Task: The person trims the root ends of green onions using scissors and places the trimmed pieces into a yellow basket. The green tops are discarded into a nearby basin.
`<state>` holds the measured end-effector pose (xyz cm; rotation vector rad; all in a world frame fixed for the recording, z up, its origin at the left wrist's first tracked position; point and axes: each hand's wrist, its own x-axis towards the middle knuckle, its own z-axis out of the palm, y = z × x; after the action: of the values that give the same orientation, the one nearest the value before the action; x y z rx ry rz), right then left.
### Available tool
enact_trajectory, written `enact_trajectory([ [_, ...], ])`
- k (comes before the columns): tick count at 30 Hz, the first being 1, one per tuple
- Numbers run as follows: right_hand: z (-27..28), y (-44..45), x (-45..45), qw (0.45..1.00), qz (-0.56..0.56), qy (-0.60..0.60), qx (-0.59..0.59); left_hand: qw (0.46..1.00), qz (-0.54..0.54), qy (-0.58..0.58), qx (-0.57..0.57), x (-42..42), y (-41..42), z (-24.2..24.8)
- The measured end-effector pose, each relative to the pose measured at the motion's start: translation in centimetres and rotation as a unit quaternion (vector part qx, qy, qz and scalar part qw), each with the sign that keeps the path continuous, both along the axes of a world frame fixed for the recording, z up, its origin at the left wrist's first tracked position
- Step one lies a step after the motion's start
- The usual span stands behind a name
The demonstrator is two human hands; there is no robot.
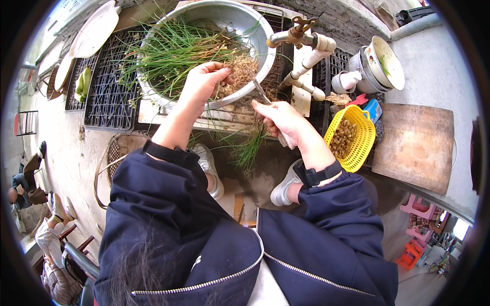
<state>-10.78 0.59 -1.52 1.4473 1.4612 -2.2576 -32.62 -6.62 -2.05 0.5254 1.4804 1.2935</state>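
Note:
A wide metal basin [268, 49] stands before me. In it lies a heap of thin green stalks [180, 49], perhaps chives, with pale stringy roots [243, 74] at the right. My left hand [206, 82] is over the basin's near side, thumb and fingers pinched together beside the roots; whether anything thin is between them is unclear. My right hand [281, 120] grips a narrow metal blade [260, 88], a knife or scissors, its tip pointing over the basin's rim towards the roots. Below this hand a loose green bunch [249, 149] hangs near the ledge.
A brass tap [296, 34] on pipes rises right of the basin. A yellow plastic basket [356, 141] holds brown peanut-like pods [342, 137]. Beyond stands a wooden board [413, 147]. Black crates [111, 84] lie left; a wicker basket [116, 155] is on the floor. People sit far left.

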Motion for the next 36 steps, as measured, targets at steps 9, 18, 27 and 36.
enact_trajectory([
  [9,0.7,-0.2,-0.1,0.992,0.063,-0.032,0.109,1.0,0.003,0.017,-0.004,0.6,0.0,0.8],
  [18,0.8,-0.5,-0.2,0.968,0.083,-0.063,0.227,0.998,-0.04,0.047,0.022,1.1,0.1,0.9],
  [27,1.0,-0.1,-0.1,0.954,0.112,-0.091,0.263,0.997,-0.036,0.059,0.025,1.2,0.1,0.6],
  [36,0.1,0.3,-0.5,0.999,0.018,0.004,0.035,0.999,-0.03,0.009,-0.008,0.2,0.1,-0.1],
])
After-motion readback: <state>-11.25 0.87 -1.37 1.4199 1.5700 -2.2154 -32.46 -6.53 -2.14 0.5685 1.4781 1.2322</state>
